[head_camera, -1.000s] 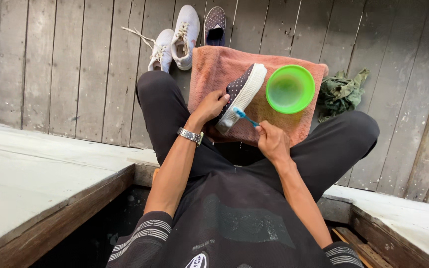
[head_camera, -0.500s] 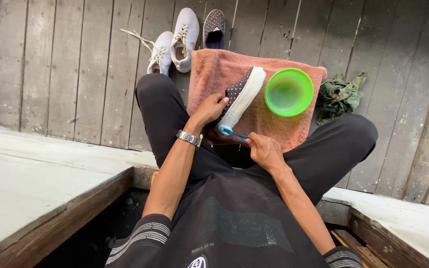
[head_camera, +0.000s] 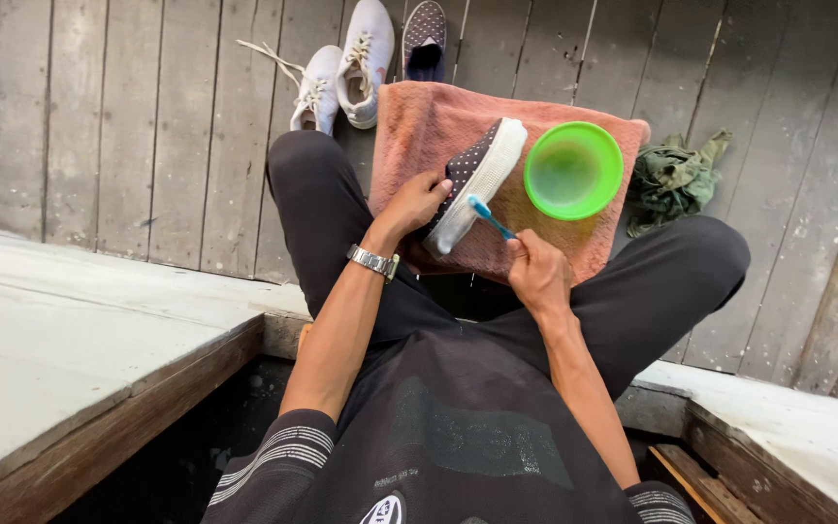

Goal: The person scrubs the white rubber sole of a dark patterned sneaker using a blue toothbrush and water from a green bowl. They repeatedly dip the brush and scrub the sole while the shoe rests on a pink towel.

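Observation:
I sit with black trousers, a pink towel (head_camera: 438, 126) spread on the wooden floor between my knees. My left hand (head_camera: 417, 201), a metal watch on its wrist, grips a dark dotted shoe with a white sole (head_camera: 482, 175), tilted on its side over the towel. My right hand (head_camera: 535, 272) holds a blue toothbrush (head_camera: 489, 217); its head touches the white sole near the lower end. A bright green bowl (head_camera: 574, 170) stands on the towel just right of the shoe.
Two white sneakers (head_camera: 341, 73) and a second dark dotted shoe (head_camera: 426, 39) lie beyond the towel. A crumpled green cloth (head_camera: 673, 180) sits on the floor at right. Pale raised platforms (head_camera: 70, 340) flank me on both sides.
The right hand has shifted slightly down and back along the sole with the toothbrush. The left hand keeps its hold on the shoe.

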